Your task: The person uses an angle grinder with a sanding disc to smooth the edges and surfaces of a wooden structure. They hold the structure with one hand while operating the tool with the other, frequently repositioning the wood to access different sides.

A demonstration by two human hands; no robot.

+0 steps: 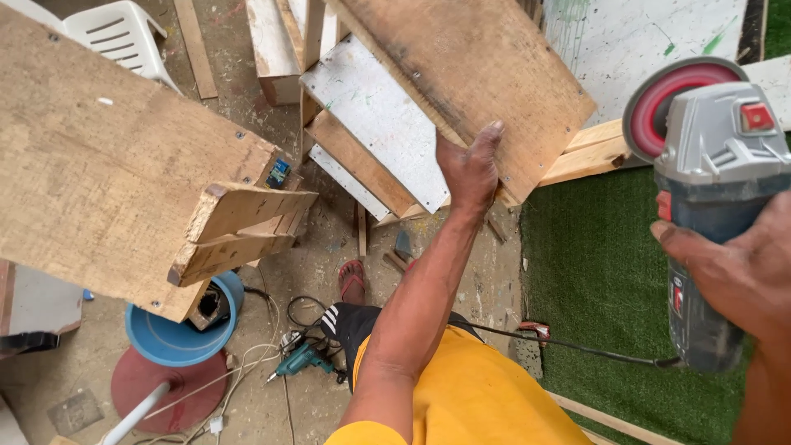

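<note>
My left hand (471,169) reaches forward and grips the lower edge of a worn brown wooden board (470,74) that leans tilted over other planks. My right hand (741,272) is at the right edge of the view, wrapped around the dark body of a grey and blue angle grinder (717,156). The grinder's red disc (659,103) points up and away from me, clear of the board. A black cable (577,346) trails from the grinder's tail across my yellow shirt.
A rough wooden bench top (107,156) fills the left. Under it stand a blue bucket (177,334) and a teal drill (301,360) among loose cords. A white panel (379,119) lies beneath the board. Green turf (610,297) covers the right floor, and a white plastic chair (124,33) stands far left.
</note>
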